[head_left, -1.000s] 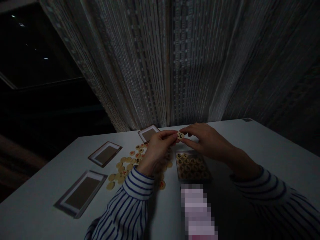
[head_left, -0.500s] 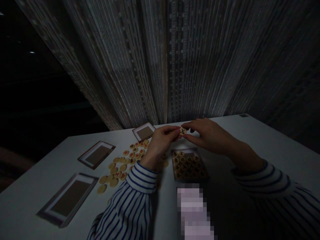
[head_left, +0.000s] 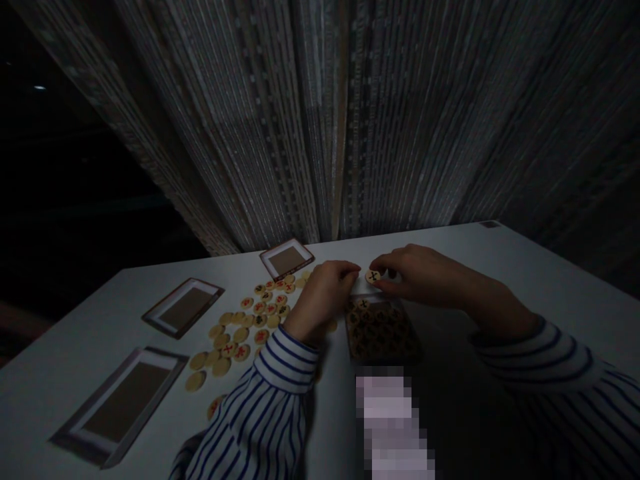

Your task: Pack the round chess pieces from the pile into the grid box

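Note:
Between the thumb and fingertips of my right hand (head_left: 420, 275) is a round wooden Chinese chess piece (head_left: 373, 275) with a black character. Just left of it, my left hand (head_left: 327, 290) is closed with thumb and finger pressed together; whatever its curled fingers may hold is hidden. Below both hands sits a shallow box (head_left: 419, 347) with rows of pieces with dark characters, and one more piece (head_left: 363, 304) lies near its far edge. Loose pieces (head_left: 241, 335), some with red or black characters and some blank side up, are scattered left of my left forearm.
On the white table (head_left: 500, 300) lie three box-like trays or lids: one front left (head_left: 127, 400), another left (head_left: 185, 307) and a third at the back (head_left: 287, 259). A striped curtain (head_left: 320, 120) hangs behind. A pixelated patch (head_left: 395, 427) covers the front.
My hands have drawn apart. The chess piece, gripped by both before, is now in my right hand only, slightly lower and nearer the box. The view has shifted a little.

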Available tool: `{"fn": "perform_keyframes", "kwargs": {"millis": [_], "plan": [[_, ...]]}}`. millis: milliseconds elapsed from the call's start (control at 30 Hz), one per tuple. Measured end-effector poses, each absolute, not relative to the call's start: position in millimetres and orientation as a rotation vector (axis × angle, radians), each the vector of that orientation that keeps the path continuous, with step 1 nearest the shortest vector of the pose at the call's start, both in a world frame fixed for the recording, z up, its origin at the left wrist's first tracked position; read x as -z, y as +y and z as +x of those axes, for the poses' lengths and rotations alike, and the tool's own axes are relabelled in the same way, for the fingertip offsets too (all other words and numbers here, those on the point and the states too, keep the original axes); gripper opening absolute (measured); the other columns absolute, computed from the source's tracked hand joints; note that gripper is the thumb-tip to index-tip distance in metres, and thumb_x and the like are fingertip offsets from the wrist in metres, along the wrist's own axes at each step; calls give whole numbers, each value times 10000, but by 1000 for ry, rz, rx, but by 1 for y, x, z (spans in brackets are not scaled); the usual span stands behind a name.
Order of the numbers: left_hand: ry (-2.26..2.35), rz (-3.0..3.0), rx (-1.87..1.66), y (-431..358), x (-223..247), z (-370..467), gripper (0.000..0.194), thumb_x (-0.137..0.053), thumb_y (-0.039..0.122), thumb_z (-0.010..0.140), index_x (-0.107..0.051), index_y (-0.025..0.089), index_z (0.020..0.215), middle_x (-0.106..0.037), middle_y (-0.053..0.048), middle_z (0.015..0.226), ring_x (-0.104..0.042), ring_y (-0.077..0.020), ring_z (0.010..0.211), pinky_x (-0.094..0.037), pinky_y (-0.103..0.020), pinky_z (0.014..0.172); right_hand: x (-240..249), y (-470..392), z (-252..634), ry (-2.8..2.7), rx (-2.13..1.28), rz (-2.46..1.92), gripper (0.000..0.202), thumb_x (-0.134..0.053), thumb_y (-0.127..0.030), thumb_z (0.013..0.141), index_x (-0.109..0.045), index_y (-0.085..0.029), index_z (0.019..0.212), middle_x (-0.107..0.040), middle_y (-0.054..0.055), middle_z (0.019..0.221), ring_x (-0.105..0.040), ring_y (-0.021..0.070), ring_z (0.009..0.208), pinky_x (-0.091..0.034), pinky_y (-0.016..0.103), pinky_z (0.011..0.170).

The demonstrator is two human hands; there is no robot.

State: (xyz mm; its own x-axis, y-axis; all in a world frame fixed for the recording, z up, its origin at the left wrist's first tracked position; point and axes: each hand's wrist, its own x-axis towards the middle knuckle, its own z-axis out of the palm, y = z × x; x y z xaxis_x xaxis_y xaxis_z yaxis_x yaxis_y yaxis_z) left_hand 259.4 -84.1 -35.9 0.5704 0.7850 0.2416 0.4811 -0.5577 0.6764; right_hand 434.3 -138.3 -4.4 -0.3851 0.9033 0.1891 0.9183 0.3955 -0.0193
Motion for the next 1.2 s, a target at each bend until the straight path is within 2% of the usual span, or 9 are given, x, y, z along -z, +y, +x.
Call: {"fn": "perform_keyframes", "kwargs": {"millis": [233,400,633,967,1200], "plan": [[1108,2582,-347,-90,36,255,307,-424,196,837,-681,139,995,-693,-128,1003,-629,-225,942,-450,-311,815,12,-138,438,-2558,-41,-1707,218,-503,-326,790,-658,-210,890,-670,46,784,-582,167,669,-368,277,568],[1085,2673,-277,-90,40,253,302,-400,154,828,-696,137,886,-705,-132,883,-641,-220,836,-453,-309,731,17,-136,439,-2603,-152,-1723,183,-511,-253,754,-664,-200,841,-668,49,770,-588,164,673,-373,279,577],[1093,2709,-210,-91,45,254,273,-420,151,816,-693,140,814,-689,-122,767,-620,-196,728,-448,-293,673,27,-132,439,-2673,-103,-1783,183,-496,-268,767,-659,-196,811,-669,58,753,-599,177,664,-344,278,534],[1153,2776,-154,-88,49,253,266,-431,157,820,-693,137,863,-682,-131,836,-619,-203,799,-460,-300,712,33,-133,432,-2734,42,-1841,166,-477,-230,752,-631,-180,790,-672,80,756,-612,195,654,-326,286,509],[1130,2751,-137,-88,48,254,257,-458,102,783,-696,153,868,-676,-128,859,-620,-201,811,-465,-301,737,36,-132,433,-2748,98,-1861,174,-475,-222,749,-633,-183,809,-670,88,733,-614,204,635,-307,292,483]]}}
